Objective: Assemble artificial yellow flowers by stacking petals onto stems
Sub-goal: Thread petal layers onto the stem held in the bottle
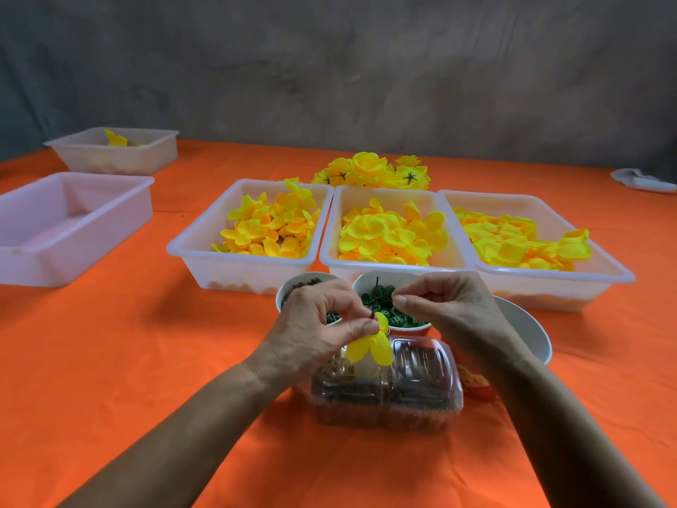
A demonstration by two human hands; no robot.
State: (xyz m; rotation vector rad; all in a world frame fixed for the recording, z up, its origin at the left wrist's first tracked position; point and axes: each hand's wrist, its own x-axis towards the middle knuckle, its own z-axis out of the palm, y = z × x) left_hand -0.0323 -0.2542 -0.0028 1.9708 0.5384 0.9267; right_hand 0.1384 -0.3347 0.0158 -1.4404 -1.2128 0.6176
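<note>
My left hand [318, 324] pinches a partly built flower: yellow petals [370, 348] hang below my fingertips, and its thin dark stem [376, 287] sticks up above them. My right hand [443, 306] hovers just right of the stem with thumb and forefinger pressed together; nothing shows between them. Both hands are over a cup of green rings [388, 311]. Behind stand three white trays of loose yellow petals: left [271, 229], middle [388, 236], right [520, 243]. Finished yellow flowers [370, 170] lie in a pile beyond the trays.
A cup of dark pieces [302, 286] stands left of the green rings and a white bowl [531, 331] right. A clear plastic box [406, 394] sits under my hands. An empty tray [73, 221] and a farther tray [117, 155] stand at left on the orange cloth.
</note>
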